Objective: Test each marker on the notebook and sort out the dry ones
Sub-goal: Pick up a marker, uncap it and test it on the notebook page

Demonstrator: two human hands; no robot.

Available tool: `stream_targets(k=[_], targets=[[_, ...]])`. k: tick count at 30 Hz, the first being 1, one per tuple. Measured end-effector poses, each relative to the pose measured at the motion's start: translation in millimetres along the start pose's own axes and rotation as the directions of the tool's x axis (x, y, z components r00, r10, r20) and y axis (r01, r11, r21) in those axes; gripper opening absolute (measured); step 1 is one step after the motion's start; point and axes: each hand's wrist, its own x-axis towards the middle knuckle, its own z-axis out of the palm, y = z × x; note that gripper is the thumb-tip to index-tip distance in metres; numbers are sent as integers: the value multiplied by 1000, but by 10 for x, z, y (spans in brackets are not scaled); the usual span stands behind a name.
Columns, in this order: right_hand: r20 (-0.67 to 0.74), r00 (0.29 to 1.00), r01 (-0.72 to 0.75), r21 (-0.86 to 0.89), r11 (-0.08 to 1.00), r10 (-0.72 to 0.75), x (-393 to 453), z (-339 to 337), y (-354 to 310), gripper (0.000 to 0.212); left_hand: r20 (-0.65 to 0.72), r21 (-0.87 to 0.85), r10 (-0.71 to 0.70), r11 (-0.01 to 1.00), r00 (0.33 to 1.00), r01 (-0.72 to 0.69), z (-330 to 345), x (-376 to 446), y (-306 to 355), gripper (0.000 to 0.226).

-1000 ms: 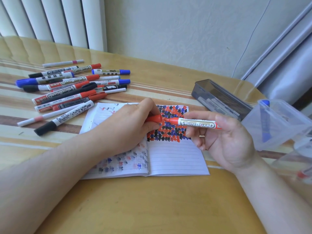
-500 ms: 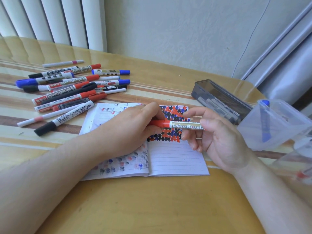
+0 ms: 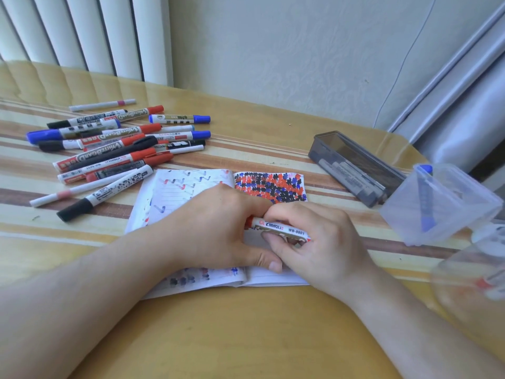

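Both hands grip one red whiteboard marker (image 3: 278, 228) above the open lined paper notebook (image 3: 270, 184): left hand (image 3: 218, 228) at its red end, right hand (image 3: 319, 242) curled round the barrel. Loose markers (image 3: 114, 149) lie left of the notebook on the striped tabletop (image 3: 246, 337).

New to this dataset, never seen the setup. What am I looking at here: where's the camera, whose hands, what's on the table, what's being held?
There is no machine: a person works with two bare hands. The single picture comes from a wide-angle camera worn on the head, looking forward and down.

The left hand and the right hand meet over an open notebook, whose pages carry red, blue and black test scribbles. Together they hold one red whiteboard marker: the right hand's fingers wrap the barrel, the left grips the red end. Whether the cap is on is hidden.

On the striped table, a pile of markers lies at the left. To the right are a dark grey box with markers inside and a clear plastic container holding a blue marker.
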Motion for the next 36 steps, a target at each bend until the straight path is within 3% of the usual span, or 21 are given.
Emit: stream_targets(k=[9, 14, 18, 23, 26, 31, 34, 36], targets=[[-96, 991, -84, 79, 993, 91, 60, 39, -113, 17, -69, -13, -37, 999, 997, 36, 14, 16, 78, 57], [10, 966, -257, 171, 951, 259, 0, -34, 0, 14, -63, 24, 8, 1000, 998, -7, 44, 2, 24, 57], [33, 852, -523, 91, 848, 522, -97, -98, 180, 9, -87, 74, -49, 996, 995, 56, -24, -16, -124, 69], [48, 751, -659, 11, 752, 658, -104, -129, -18, 18, -78, -44, -138, 990, 987, 135, -72, -31, -225, 32], [12, 697, -713, 118, 691, 717, -301, -239, -346, 24, -47, -19, -103, 995, 994, 102, -54, -61, -239, 24], [-211, 587, -685, 386, 618, 782, -677, -865, -900, 30, -26, 1, -97, 995, 995, 97, -62, -102, -280, 27], [-490, 468, -571, 468, 675, 736, -706, -1544, -1100, 31, -30, -6, -93, 996, 995, 92, -59, -113, -267, 26], [-592, 383, -549, 472, 690, 709, -689, -1900, -1141, 32, -26, -10, -95, 995, 995, 95, -67, -116, -257, 25]])
